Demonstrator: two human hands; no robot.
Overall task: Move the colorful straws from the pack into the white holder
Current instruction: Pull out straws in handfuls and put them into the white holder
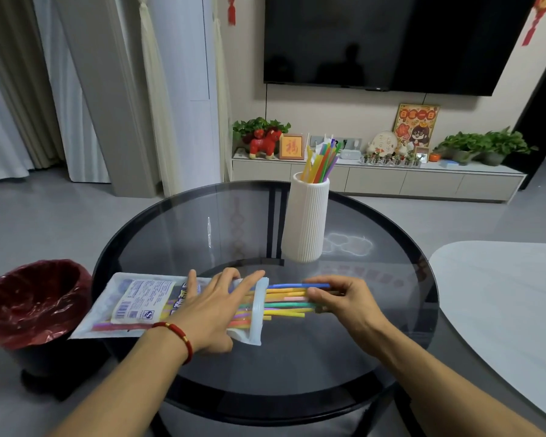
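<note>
Left hand [215,307] flat, fingers spread, pinning the pack [139,305] at 6 o'clock of the holder [304,222]; right hand [341,298] clamped on protruding straws [286,299]: we should draw them level toward 3 o'clock, pack held down.

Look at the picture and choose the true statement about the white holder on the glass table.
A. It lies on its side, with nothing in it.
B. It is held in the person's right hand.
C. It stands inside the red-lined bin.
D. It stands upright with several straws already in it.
D: the white holder stands upright on the glass table, apart from both hands, with coloured straws sticking out of its top.
</note>
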